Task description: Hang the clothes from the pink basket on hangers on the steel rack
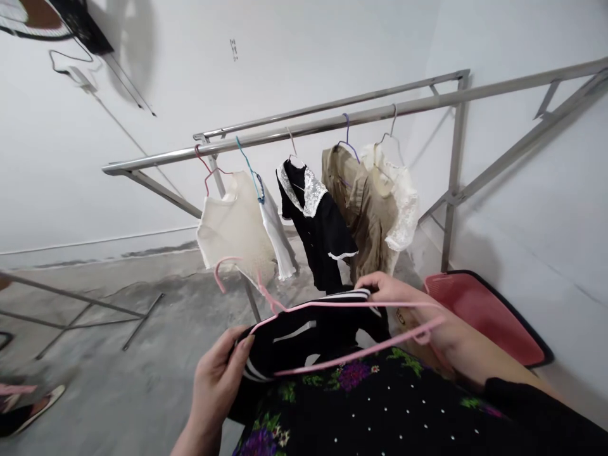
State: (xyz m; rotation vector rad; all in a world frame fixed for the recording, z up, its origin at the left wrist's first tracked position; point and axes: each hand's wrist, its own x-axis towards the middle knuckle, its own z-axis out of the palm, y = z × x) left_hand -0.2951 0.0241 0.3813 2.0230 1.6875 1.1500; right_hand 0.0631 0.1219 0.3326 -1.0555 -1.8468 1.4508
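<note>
Both my hands grip a black garment with a striped neckline, a pink hanger partly inside it.
My left hand pinches one side of the neckline of the black garment, apparently steadying the hanger end there; my right hand pinches the opposite side, so the opening seems held wide. The pink hanger has its other end out over my right forearm, hook up. The garment is before my waist, below a metal rail whose hanging clothes dangle from their own hangers.
</note>
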